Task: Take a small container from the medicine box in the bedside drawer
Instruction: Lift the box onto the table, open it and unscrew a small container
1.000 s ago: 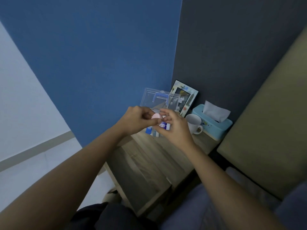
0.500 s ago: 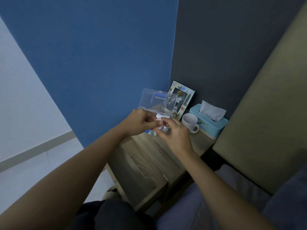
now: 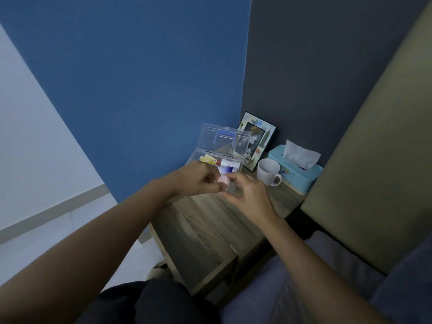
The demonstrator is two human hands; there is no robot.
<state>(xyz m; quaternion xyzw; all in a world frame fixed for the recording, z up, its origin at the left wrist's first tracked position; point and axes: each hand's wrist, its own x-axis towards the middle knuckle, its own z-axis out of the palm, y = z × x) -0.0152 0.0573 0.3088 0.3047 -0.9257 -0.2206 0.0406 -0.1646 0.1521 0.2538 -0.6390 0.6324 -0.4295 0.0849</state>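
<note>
A clear plastic medicine box (image 3: 198, 155) stands open on the wooden bedside table (image 3: 210, 230), its lid (image 3: 217, 139) tilted up against the wall. Inside lie tubes and small packs. Just in front of the box, my left hand (image 3: 196, 181) and my right hand (image 3: 247, 195) meet over the table. Between their fingertips sits a small round pink container (image 3: 224, 180), pinched from both sides. Most of the container is hidden by my fingers.
A picture frame (image 3: 257, 136) leans in the corner behind the box. A white mug (image 3: 268, 171) and a light blue tissue box (image 3: 297, 171) stand to the right. A padded headboard (image 3: 374, 160) and the bed fill the right side.
Both hands have dropped slightly away from the box, uncovering its contents. They still hold the small pink container between their fingertips and have turned it.
</note>
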